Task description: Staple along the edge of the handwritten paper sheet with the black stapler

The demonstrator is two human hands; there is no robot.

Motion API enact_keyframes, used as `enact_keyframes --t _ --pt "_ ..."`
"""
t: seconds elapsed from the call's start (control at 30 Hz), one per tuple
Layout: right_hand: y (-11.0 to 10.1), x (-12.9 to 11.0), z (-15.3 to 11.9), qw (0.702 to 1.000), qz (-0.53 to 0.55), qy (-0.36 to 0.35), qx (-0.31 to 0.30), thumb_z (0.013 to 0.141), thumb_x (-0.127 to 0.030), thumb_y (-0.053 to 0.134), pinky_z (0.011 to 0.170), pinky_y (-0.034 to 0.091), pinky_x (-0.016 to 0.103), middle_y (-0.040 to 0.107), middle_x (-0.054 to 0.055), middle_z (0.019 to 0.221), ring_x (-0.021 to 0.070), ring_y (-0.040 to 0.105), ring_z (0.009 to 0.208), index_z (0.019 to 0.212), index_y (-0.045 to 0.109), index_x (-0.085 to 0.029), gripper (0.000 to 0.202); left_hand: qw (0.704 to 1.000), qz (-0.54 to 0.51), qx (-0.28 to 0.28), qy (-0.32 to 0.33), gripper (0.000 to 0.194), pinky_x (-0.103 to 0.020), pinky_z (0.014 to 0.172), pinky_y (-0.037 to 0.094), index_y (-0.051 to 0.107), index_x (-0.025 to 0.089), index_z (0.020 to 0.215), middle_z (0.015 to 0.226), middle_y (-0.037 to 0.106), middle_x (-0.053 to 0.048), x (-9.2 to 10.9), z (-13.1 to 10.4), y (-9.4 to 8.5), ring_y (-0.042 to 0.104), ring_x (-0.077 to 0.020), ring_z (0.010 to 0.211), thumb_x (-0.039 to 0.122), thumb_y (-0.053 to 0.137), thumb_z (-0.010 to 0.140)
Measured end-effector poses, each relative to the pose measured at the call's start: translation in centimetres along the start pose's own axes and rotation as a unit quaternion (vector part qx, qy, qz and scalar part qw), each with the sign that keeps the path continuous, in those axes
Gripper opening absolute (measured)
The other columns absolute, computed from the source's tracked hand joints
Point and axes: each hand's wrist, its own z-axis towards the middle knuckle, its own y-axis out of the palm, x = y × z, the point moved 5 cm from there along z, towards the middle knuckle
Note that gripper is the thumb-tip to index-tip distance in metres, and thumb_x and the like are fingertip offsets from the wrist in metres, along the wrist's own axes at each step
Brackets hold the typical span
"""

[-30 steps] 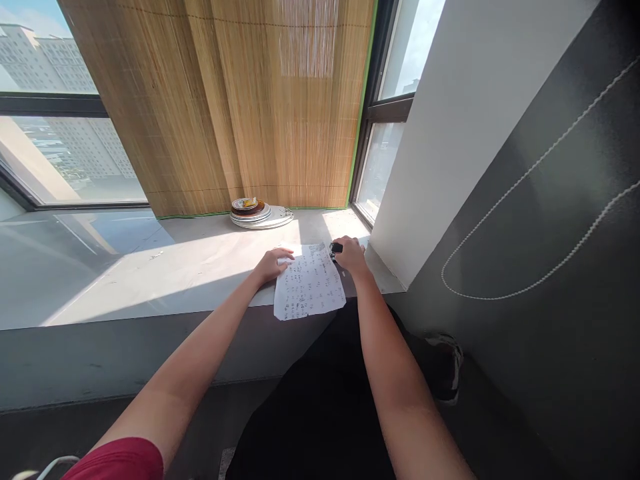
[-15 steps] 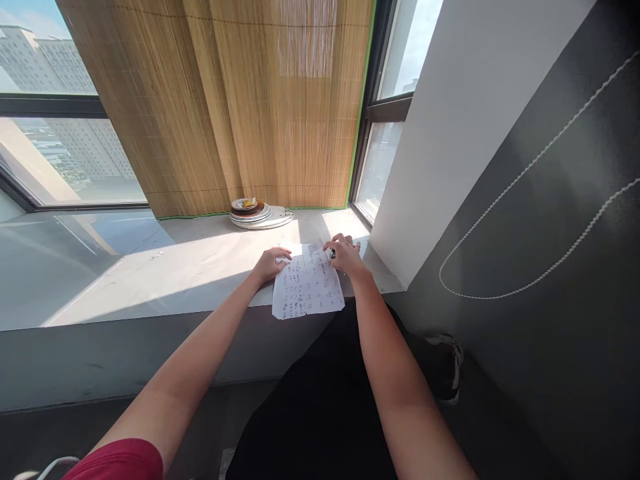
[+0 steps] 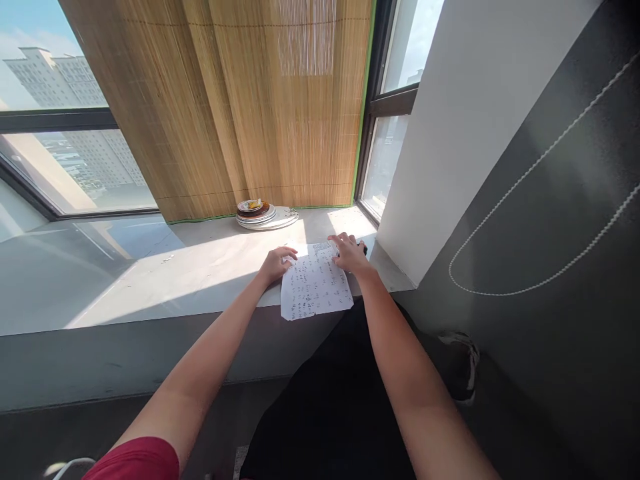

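A white sheet of paper (image 3: 317, 283) with rows of handwritten marks lies on the window ledge, its near edge reaching past the ledge's front edge. My left hand (image 3: 276, 264) rests at the paper's upper left, fingers stretched out and thumb on the sheet. At the upper right, my right hand (image 3: 351, 255) is curved over the paper's corner with its index finger reaching over the sheet. A small black object (image 3: 365, 250) shows past its outer side, apparently held under the palm; most of it is hidden.
Stacked plates (image 3: 256, 217) stand on the ledge (image 3: 200, 263) behind the paper, near a hanging bamboo blind (image 3: 280, 120). To the right are a wall pillar (image 3: 430, 147) and a looped white cord (image 3: 495, 293). A shoe (image 3: 463, 367) shows on the floor below.
My right hand has shifted its grip, and the black object now shows at its outer side rather than by the thumb. The view has moved slightly; the paper stays on the ledge.
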Motion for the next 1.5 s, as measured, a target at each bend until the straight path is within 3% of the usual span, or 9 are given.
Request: enact_keyframes --t 0.07,0.2,0.33,0.57,0.73,0.83,0.97,1.2,1.5 --pt "-0.1 0.4 0.1 0.999 0.039 0.019 0.020 0.092 -0.024 0.072 0.121 0.033 0.064 0.058 0.013 0.146 0.0364 0.049 0.137 0.150 0.057 -0.031 0.060 1.000 -0.005 -0.010 0.002 0.027 -0.051 0.103 0.060 0.080 0.022 0.088 0.123 0.080 -0.008 0.1 0.0 0.1 0.072 -0.0314 0.120 0.015 0.056 0.077" --pt "-0.2 1.3 0.5 0.994 0.085 0.058 0.028 0.104 -0.038 0.060 0.117 0.039 0.049 0.066 0.012 0.139 0.0326 0.054 0.135 0.124 0.075 -0.026 0.028 0.999 -0.006 -0.040 0.000 0.025 -0.051 0.106 0.059 0.081 0.022 0.093 0.126 0.079 -0.009 -0.2 0.0 0.5 0.071 -0.0318 0.123 0.018 0.060 0.081" --pt "-0.2 1.5 0.8 0.991 0.122 0.043 0.036 0.107 -0.039 0.054 0.111 0.042 0.041 0.072 0.009 0.130 0.0279 0.059 0.127 0.114 0.079 -0.026 0.029 0.997 -0.006 -0.073 0.000 0.026 -0.045 0.095 0.062 0.083 0.022 0.096 0.124 0.080 -0.008 -0.4 -0.1 1.1 0.073 -0.0293 0.115 0.020 0.061 0.082" --pt "-0.1 2.9 0.5 0.978 0.160 0.128 0.037 0.110 -0.046 0.042 0.113 0.041 0.052 0.065 0.010 0.143 0.0364 0.045 0.143 0.105 0.083 -0.030 0.044 0.995 -0.015 -0.095 0.012 0.027 -0.042 0.091 0.061 0.084 0.023 0.097 0.121 0.081 -0.008 0.4 -0.1 1.3 0.074 -0.0274 0.107 0.017 0.063 0.082" --pt "-0.2 2.6 0.4 0.979 0.163 0.122 0.029 0.103 -0.056 0.059 0.107 0.045 0.047 0.067 0.010 0.138 0.0377 0.047 0.141 0.114 0.084 -0.032 0.036 0.995 -0.013 -0.100 0.012 0.026 -0.043 0.091 0.061 0.085 0.023 0.096 0.120 0.081 -0.008 0.8 -0.1 1.2 0.074 -0.0276 0.104 0.016 0.065 0.081" --pt "-0.2 2.2 0.6 0.981 0.168 0.091 0.032 0.103 -0.053 0.060 0.109 0.043 0.043 0.072 0.009 0.126 0.0333 0.054 0.134 0.109 0.085 -0.029 0.035 0.995 -0.018 -0.102 0.007 0.026 -0.044 0.092 0.061 0.085 0.023 0.095 0.120 0.081 -0.007 0.8 -0.1 1.2 0.074 -0.0276 0.103 0.015 0.065 0.080" --pt "0.0 1.6 0.9 0.981 0.170 0.076 0.055 0.104 -0.046 0.062 0.108 0.046 0.042 0.069 0.010 0.131 0.0312 0.054 0.133 0.110 0.084 -0.026 0.030 0.994 -0.028 -0.103 0.008 0.028 -0.040 0.087 0.061 0.086 0.023 0.094 0.120 0.081 -0.007 0.7 -0.1 1.2 0.073 -0.0266 0.103 0.014 0.063 0.080" --pt "0.5 0.8 1.1 0.984 0.158 0.068 0.050 0.107 -0.046 0.057 0.106 0.046 0.051 0.067 0.009 0.135 0.0360 0.051 0.135 0.113 0.081 -0.031 0.030 0.994 -0.023 -0.110 0.005 0.030 -0.031 0.073 0.055 0.087 0.023 0.094 0.121 0.081 -0.007 0.8 -0.1 1.1 0.071 -0.0221 0.094 0.009 0.063 0.080" --pt "0.8 0.9 1.8 0.986 0.140 0.038 0.078 0.107 -0.024 0.057 0.107 0.044 0.051 0.073 0.008 0.124 0.0340 0.057 0.127 0.117 0.082 -0.033 0.029 0.993 -0.027 -0.110 0.016 0.036 -0.028 0.071 0.051 0.087 0.023 0.092 0.120 0.082 -0.007 1.0 -0.2 1.1 0.070 -0.0216 0.098 0.002 0.061 0.078"
